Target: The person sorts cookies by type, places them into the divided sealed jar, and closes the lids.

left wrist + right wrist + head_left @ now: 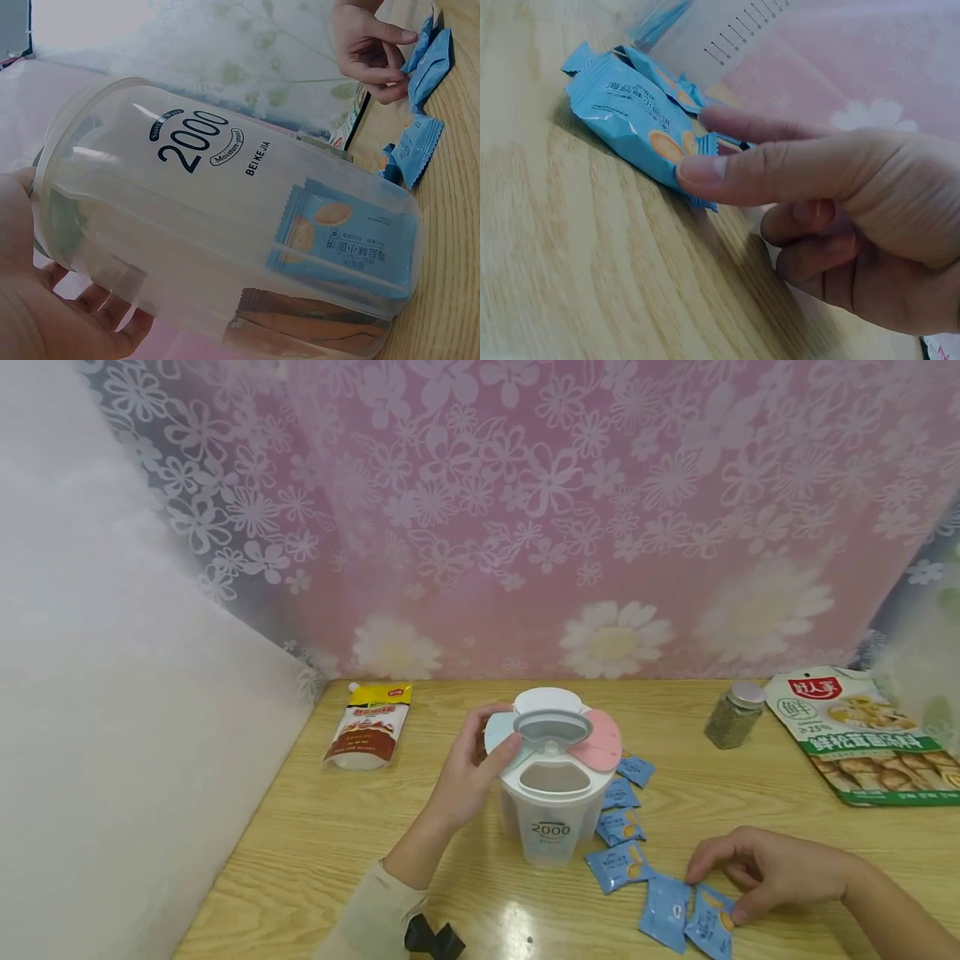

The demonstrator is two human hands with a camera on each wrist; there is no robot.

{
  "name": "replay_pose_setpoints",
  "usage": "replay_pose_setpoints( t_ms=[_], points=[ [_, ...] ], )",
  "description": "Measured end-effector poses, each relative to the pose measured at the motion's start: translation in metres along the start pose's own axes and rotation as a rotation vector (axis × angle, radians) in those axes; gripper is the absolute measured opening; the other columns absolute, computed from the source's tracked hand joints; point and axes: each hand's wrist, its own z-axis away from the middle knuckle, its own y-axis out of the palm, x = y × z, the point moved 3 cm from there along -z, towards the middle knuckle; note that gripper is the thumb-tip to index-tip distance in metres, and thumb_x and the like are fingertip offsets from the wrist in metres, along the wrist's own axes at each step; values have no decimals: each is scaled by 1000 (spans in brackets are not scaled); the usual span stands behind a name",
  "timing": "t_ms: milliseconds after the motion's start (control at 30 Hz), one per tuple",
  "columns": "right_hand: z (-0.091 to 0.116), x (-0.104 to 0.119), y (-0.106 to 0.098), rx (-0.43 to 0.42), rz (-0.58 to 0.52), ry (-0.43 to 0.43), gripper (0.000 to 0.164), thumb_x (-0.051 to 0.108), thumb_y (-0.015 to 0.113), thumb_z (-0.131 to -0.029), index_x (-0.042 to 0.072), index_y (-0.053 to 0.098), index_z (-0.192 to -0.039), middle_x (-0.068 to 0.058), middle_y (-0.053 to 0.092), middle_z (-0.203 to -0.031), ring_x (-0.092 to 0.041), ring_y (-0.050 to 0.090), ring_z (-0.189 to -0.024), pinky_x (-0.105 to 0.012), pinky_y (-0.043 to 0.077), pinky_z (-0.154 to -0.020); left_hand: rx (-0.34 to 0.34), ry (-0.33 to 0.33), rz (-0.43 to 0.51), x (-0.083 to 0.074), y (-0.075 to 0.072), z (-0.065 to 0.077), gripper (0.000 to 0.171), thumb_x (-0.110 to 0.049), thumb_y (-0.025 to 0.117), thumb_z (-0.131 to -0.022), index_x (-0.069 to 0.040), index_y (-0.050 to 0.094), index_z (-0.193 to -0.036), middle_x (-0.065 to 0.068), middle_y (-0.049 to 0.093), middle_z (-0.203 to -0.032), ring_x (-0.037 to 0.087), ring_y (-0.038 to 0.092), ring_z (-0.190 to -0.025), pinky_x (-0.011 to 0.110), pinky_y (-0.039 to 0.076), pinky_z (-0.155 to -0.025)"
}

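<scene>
A clear plastic storage container (247, 172) with a white lid stands on the table. One flap (553, 727) of its lid is raised over an opening. My left hand (468, 768) grips the container at the lid, thumb on the light blue flap (498, 732). Inside the container a blue biscuit packet (349, 240) and a brown packet (307, 322) show through the wall. My right hand (780, 868) pinches the near end of a blue biscuit packet (630, 112) between thumb and forefinger; the other fingers are curled. Another blue packet (665, 912) lies right beside it.
Several blue packets (617, 865) trail along the container's right side. Farther right are a glass jar (733, 718) of dried herbs and a large green-and-white food pouch (862, 735). A spouted pouch (369, 727) lies at the back left. A patterned curtain (525, 527) hangs behind the table.
</scene>
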Motion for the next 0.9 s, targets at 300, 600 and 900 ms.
replay_pose_setpoints(
  t_ms=[300, 600, 900],
  points=[
    [-3, 0, -2, -12, 141, -7, 30, -1, 67, -90, 9, 67, -118, -18, 50, -72, -6, 34, -51, -17, 41, -49, 3, -1, 2, 1, 0, -1, 43, -19, 57, -101, -9, 42, -140, 14, 50, -135, 16, 55, -114, 27, 53, -90],
    [-6, -2, -1, -41, 145, -1, 23, -3, 58, -96, 8, 70, -112, -14, 68, -85, -15, 35, -49, -18, 38, -45, 16, -11, 9, -1, -1, -1, 42, -19, 56, -102, -10, 42, -141, 13, 49, -135, 17, 56, -113, 27, 53, -89],
    [-7, -3, -4, -2, -3, -85, 34, -17, 42, -95, 0, 66, -112, -22, 58, -82, -26, 37, -56, -26, 46, -50, 15, -11, 12, 0, -1, 0, 43, -19, 56, -101, -10, 41, -141, 14, 49, -135, 17, 56, -114, 27, 53, -90]
  ],
)
